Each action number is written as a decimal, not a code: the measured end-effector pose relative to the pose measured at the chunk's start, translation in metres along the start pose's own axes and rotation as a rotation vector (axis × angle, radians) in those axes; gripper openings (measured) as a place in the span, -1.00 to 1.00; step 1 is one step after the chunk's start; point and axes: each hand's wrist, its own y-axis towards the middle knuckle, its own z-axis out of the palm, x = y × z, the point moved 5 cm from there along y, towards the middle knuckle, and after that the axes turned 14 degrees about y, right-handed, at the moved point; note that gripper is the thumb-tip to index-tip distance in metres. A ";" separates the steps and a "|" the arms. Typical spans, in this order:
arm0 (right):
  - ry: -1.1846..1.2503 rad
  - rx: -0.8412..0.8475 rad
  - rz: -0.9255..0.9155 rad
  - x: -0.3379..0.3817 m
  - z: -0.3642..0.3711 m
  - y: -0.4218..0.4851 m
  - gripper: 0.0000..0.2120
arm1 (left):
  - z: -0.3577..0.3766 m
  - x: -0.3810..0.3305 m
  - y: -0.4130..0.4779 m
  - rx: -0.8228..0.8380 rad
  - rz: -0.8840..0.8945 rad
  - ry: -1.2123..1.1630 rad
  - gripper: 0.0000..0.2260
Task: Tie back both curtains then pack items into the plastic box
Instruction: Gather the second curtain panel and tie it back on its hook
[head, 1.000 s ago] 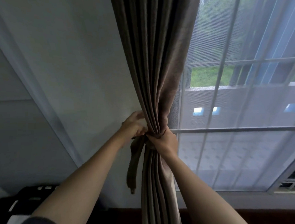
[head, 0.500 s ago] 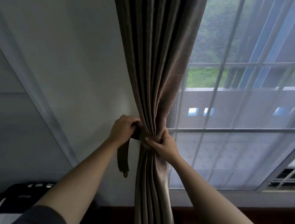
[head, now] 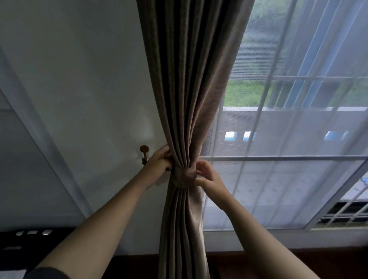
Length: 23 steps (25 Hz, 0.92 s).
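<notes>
Starting left of the curtain [head: 188, 76], a wall hook [head: 144, 151] juts from the pale wall [head: 81, 80], and the left hand [head: 159, 164] curls round the gathered folds just beside it. The curtain itself looks soft, thick and fairly heavy, so it is best taken at its bunched waist, where the limp tieback [head: 183, 175] wraps it. Right of the curtain, the right hand [head: 210, 178] pinches the tieback; beyond stands the screened window [head: 296, 176].

the curtain [head: 189, 86] is seen as matt, ribbed woven cloth, the wall hook [head: 144, 153] as smooth, brown wood.
</notes>
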 end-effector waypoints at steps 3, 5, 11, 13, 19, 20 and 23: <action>0.022 0.057 0.021 0.007 -0.005 0.003 -0.57 | 0.014 0.005 -0.010 0.242 0.105 0.164 -0.64; -0.120 0.065 -0.022 0.011 -0.011 0.009 -0.72 | 0.017 -0.001 -0.012 0.211 0.166 0.318 -0.57; -0.520 0.116 -0.204 0.033 -0.015 0.020 -0.68 | 0.019 0.003 -0.002 0.211 0.015 0.188 -0.47; -0.453 0.190 -0.124 0.036 -0.015 0.024 -0.53 | 0.020 0.003 -0.002 0.254 -0.011 0.181 -0.47; -0.937 0.307 -0.120 0.049 -0.017 0.049 -0.60 | 0.022 -0.001 -0.008 0.230 0.009 0.149 -0.57; -1.116 0.289 -0.156 0.054 -0.016 0.053 -0.62 | 0.022 0.001 -0.007 0.213 0.008 0.152 -0.57; -1.390 0.228 -0.341 0.070 -0.010 0.061 -0.52 | 0.020 0.009 -0.004 0.108 -0.025 0.158 -0.47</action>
